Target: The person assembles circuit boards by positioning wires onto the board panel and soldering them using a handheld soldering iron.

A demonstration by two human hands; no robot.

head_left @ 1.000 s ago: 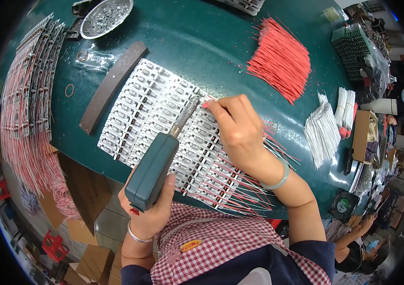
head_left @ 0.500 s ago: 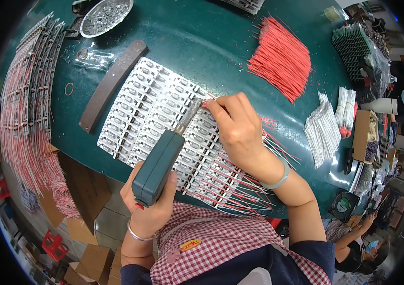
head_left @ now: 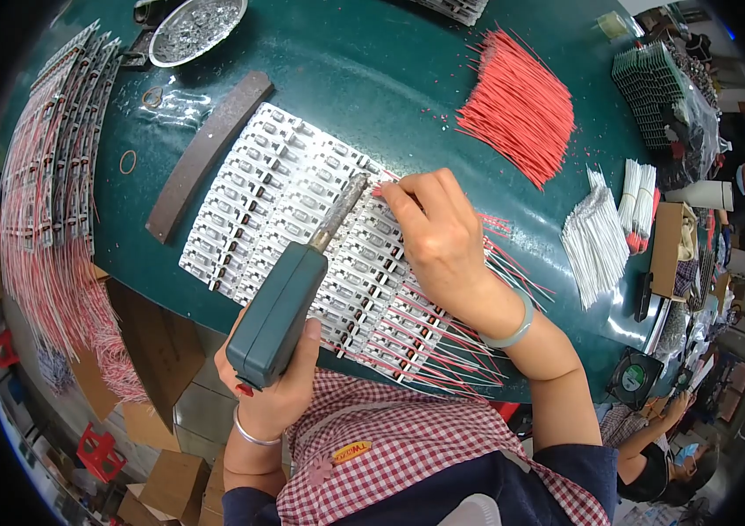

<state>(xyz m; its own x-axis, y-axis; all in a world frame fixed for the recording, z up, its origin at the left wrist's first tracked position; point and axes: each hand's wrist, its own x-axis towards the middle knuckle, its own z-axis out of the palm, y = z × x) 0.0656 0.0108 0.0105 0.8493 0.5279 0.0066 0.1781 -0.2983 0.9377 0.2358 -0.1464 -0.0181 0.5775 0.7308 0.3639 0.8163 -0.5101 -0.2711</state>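
Left hand [head_left: 279, 399]: wrapped around the green tool [head_left: 278, 307], lower centre of the frame.
Right hand [head_left: 443, 232]: pinching, as it seems, the end of a red wire [head_left: 378, 189] between thumb and index finger.
White panel [head_left: 289, 206]: lying flat in the centre of the frame, partly under the right hand.
Metal rod [head_left: 337, 215]: pointing to upper right, tip near the red wire; touching or not, cannot tell.
Good handling: probably best to hold the wire steady, guide the tip lightly, and keep fingertips away from the metal.

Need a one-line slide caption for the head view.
Left hand grips a dark-green soldering iron over white boards; the right hand pinches red wire near the iron's metal tip.
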